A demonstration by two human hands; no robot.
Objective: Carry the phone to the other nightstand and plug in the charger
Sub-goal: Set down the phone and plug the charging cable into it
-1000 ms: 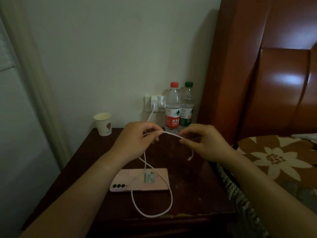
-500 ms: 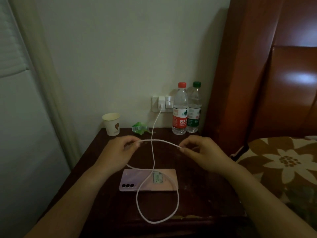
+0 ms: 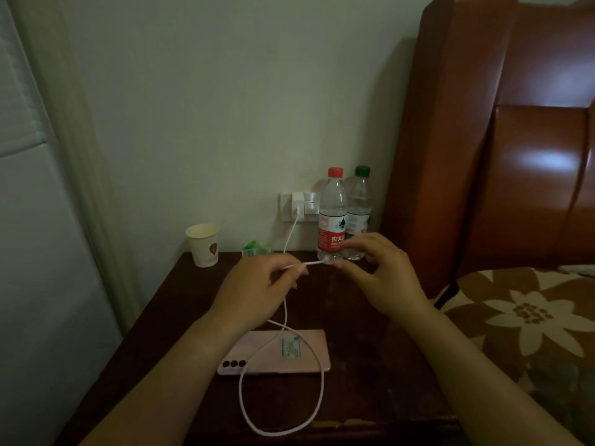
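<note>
Cable (image 3: 280, 426) is looping over the front edge of the nightstand (image 3: 370, 375) nearest the camera, one strand crossing the pink phone (image 3: 273, 352), which is lying face down, camera lenses to the left. Further in, both hands are hovering above the tabletop, holding a short run of the same white lead taut between them. The left hand (image 3: 254, 294) is pinching it between thumb and forefinger, the other fingers curled in; the right hand (image 3: 383, 275) is closing its fingertips on the free end, though in this dim light the connector itself is too small to make out. Behind them are standing a paper cup (image 3: 203, 244), a green wrapper (image 3: 254, 247) and two water bottles (image 3: 333, 217), and the charger (image 3: 297, 206) is already sitting in the wall socket. Judging by this, the person is sorting out the loose end, so the phone still lacks its plug. Next, the right hand needs to bring the tip down to the phone's right-hand edge, probably with the left steadying the handset.
</note>
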